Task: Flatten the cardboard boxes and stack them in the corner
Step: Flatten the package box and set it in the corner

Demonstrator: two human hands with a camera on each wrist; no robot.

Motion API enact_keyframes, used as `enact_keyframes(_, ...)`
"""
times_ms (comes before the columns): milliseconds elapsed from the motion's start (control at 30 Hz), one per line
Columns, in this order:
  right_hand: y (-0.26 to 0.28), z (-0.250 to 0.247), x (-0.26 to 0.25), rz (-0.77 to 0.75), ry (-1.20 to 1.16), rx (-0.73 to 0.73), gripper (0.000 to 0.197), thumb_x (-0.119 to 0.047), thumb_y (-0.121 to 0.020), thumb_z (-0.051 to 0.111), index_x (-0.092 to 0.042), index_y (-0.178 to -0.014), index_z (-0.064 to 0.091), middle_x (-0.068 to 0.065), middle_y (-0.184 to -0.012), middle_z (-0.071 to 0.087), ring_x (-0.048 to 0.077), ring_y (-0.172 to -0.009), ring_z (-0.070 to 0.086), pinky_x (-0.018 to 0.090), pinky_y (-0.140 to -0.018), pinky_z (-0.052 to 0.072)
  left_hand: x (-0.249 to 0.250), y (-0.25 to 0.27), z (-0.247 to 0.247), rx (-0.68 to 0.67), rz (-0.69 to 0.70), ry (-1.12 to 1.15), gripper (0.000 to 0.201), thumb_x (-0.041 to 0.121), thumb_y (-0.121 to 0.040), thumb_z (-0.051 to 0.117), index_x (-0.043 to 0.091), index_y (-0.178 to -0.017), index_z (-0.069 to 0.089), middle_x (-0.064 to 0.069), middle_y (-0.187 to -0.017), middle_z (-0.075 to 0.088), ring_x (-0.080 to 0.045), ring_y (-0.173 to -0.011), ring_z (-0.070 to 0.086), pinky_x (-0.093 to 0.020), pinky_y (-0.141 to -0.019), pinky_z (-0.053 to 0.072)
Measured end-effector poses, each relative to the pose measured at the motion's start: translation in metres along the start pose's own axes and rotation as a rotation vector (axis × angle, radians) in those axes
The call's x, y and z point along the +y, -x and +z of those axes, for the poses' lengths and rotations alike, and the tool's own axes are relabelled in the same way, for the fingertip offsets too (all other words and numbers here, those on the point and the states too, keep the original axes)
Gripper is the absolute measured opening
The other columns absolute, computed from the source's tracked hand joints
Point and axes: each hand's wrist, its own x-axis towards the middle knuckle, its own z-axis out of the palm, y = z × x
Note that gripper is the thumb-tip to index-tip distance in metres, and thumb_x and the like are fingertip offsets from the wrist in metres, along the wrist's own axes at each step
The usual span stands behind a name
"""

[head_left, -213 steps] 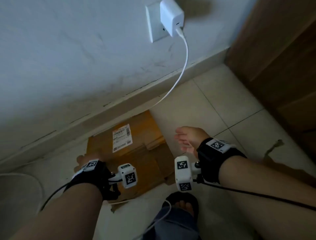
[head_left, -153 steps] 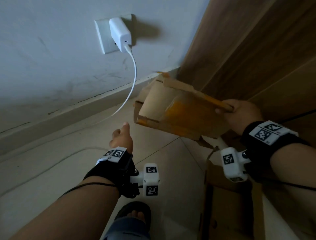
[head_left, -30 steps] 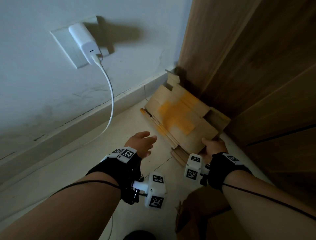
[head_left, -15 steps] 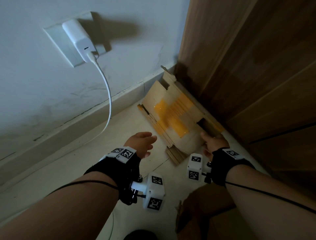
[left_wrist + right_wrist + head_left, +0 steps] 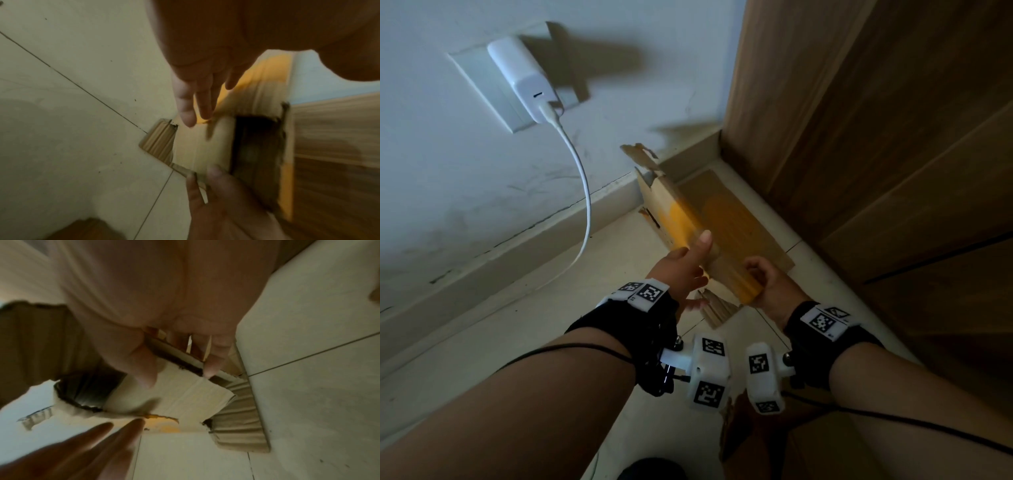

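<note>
A pale tiled floor (image 5: 592, 284) meets a wooden door (image 5: 876, 144) in the corner. There a flattened brown cardboard box with yellow tape (image 5: 671, 209) is tilted up over another flat cardboard piece (image 5: 743, 219). The right hand (image 5: 770, 287) grips its near end; the left hand (image 5: 681, 270) presses it with straight fingers.

Lifted cardboard box (image 5: 671, 212) between wall (image 5: 482, 192) and door (image 5: 876, 137) — flattened cardboard (image 5: 739, 219) beneath.
</note>
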Motion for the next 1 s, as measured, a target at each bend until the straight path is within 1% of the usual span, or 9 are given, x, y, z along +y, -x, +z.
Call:
enact_keyframes(133, 0.0, 0.014, 0.001, -0.025, 0.044, -0.072, 0.051, 0.015, -0.074, 0.064, -0.03, -0.09, 0.049, -0.007, -0.096, 0.058, 0.014, -0.095, 0.057, 0.023, -0.078, 0.05, 0.003, 0.001, 0.005, 0.049, -0.005, -0.025, 0.075, 0.06, -0.065, 0.069, 0.018, -0.124, 0.051, -0.009, -0.118, 0.065, -0.028, -0.103, 0.065, -0.047, -0.08, 0.058)
enact_keyframes(233, 0.003, 0.018, 0.002, -0.029, 0.07, -0.126, 0.058, 0.021, -0.072, 0.058, -0.033, -0.094, 0.051, -0.007, -0.104, 0.056, 0.016, -0.106, 0.053, 0.028, -0.085, 0.05, -0.001, -0.005, 0.004, 0.148, 0.011, -0.082, 0.048, 0.025, -0.08, 0.066, 0.004, -0.121, 0.053, -0.023, -0.119, 0.063, -0.035, -0.099, 0.063, -0.054, -0.091, 0.052)
enact_keyframes(300, 0.005, 0.017, 0.005, -0.013, 0.041, -0.15, 0.061, 0.022, -0.073, 0.048, -0.034, -0.098, 0.053, -0.004, -0.112, 0.054, 0.018, -0.114, 0.05, 0.034, -0.09, 0.047, -0.003, -0.009, 0.0, 0.141, 0.039, -0.063, 0.046, 0.01, -0.078, 0.062, -0.002, -0.121, 0.054, -0.029, -0.125, 0.059, -0.036, -0.101, 0.062, -0.057, -0.096, 0.048)
enact_keyframes(433, 0.002, 0.002, 0.014, 0.212, -0.4, 0.15, 0.046, 0.007, -0.087, 0.04, -0.017, -0.125, 0.052, 0.01, -0.138, 0.047, 0.021, -0.118, 0.044, 0.041, -0.088, 0.046, -0.006, 0.0, -0.007, 0.121, 0.083, 0.031, 0.048, 0.0, -0.083, 0.053, 0.01, -0.129, 0.05, -0.018, -0.126, 0.06, -0.04, -0.112, 0.058, -0.054, -0.099, 0.046)
enact_keyframes(533, 0.003, -0.006, 0.017, 0.468, -0.519, 0.336, 0.046, -0.032, -0.089, 0.054, -0.01, -0.129, 0.048, 0.015, -0.127, 0.049, 0.031, -0.11, 0.051, 0.042, -0.077, 0.05, -0.013, 0.01, -0.009, 0.017, 0.1, 0.175, 0.046, -0.005, -0.084, 0.049, 0.019, -0.123, 0.05, -0.011, -0.113, 0.062, -0.036, -0.103, 0.058, -0.05, -0.092, 0.047)
enact_keyframes(667, 0.003, -0.008, 0.017, 0.507, -0.718, 0.266, 0.047, -0.053, -0.085, 0.054, -0.013, -0.11, 0.05, 0.02, -0.105, 0.062, 0.038, -0.103, 0.061, 0.054, -0.093, 0.048, -0.02, 0.015, -0.014, -0.087, 0.093, 0.197, 0.05, -0.005, -0.083, 0.048, 0.019, -0.127, 0.051, -0.011, -0.11, 0.065, -0.036, -0.1, 0.061, -0.049, -0.085, 0.05)
enact_keyframes(733, 0.006, -0.008, 0.015, 0.483, -0.77, 0.241, 0.047, -0.055, -0.083, 0.056, -0.013, -0.104, 0.051, 0.02, -0.097, 0.063, 0.038, -0.098, 0.062, 0.055, -0.092, 0.048, -0.02, 0.015, -0.017, -0.091, 0.092, 0.206, 0.05, -0.006, -0.083, 0.047, 0.018, -0.126, 0.052, -0.009, -0.106, 0.066, -0.033, -0.094, 0.061, -0.045, -0.079, 0.051)
enact_keyframes(900, 0.015, -0.009, 0.003, 0.329, -0.842, 0.237, 0.033, -0.045, -0.09, 0.052, -0.015, -0.098, 0.062, 0.012, -0.093, 0.064, 0.03, -0.084, 0.061, 0.041, -0.066, 0.048, -0.023, 0.014, -0.024, -0.047, 0.063, 0.222, 0.051, -0.006, -0.083, 0.046, 0.014, -0.13, 0.051, -0.015, -0.116, 0.063, -0.037, -0.099, 0.059, -0.051, -0.088, 0.046)
enact_keyframes(1000, 0.016, -0.008, 0.0, 0.283, -0.926, 0.259, 0.034, -0.038, -0.092, 0.051, -0.013, -0.113, 0.061, 0.012, -0.099, 0.064, 0.03, -0.086, 0.06, 0.039, -0.069, 0.047, -0.027, 0.011, -0.029, -0.017, 0.033, 0.238, 0.049, -0.005, -0.083, 0.046, 0.011, -0.129, 0.051, -0.017, -0.116, 0.062, -0.036, -0.094, 0.059, -0.049, -0.086, 0.046)
